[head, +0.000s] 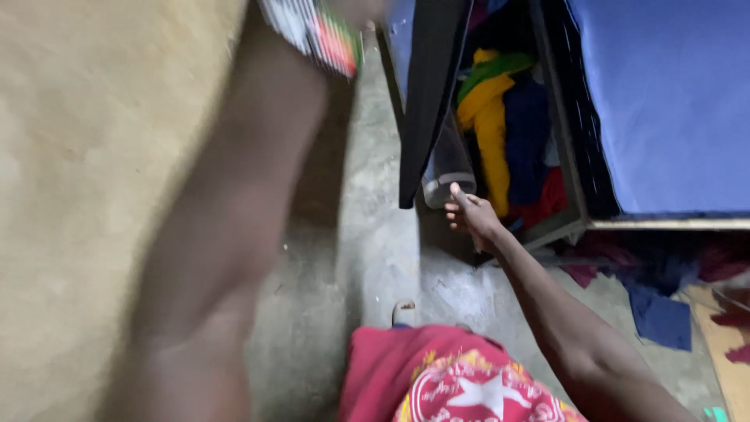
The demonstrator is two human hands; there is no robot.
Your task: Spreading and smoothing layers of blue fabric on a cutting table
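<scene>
Bare grey concrete floor [367,258] underfoot, scuffed and pale in the middle, with a rough tan wall [86,156] filling the whole left side. Upper right taken up by a blue sheet [664,101] stretched flat over a bed with a pale wooden edge [672,223]. Between wall and bed, an open dark cabinet [558,141] stuffed with folded and bundled clothes [500,117] in yellow, green, navy and red. Black cabinet door [426,94] swung outward, hanging edge-on and hiding part of the opening. Scraps of blue and maroon cloth [660,316] strewn on the floor at lower right, under the bed's edge. Red garment with a white star print [461,383] at the bottom centre, a toe of pale footwear [404,312] showing just above it.

Clear plastic bottle [447,168] standing upright just beside the door's lower edge, at the cabinet's front. Right hand [473,215] stretched forward from lower right, arm nearly straight, fingers loosely curled and thumb raised, fingertips at the bottle's base; not closed around it, contact too blurred to confirm. Left arm raised high across the left of the view, heavily blurred, left hand [351,16] at the top edge closed around a striped multicoloured packet [312,31]
</scene>
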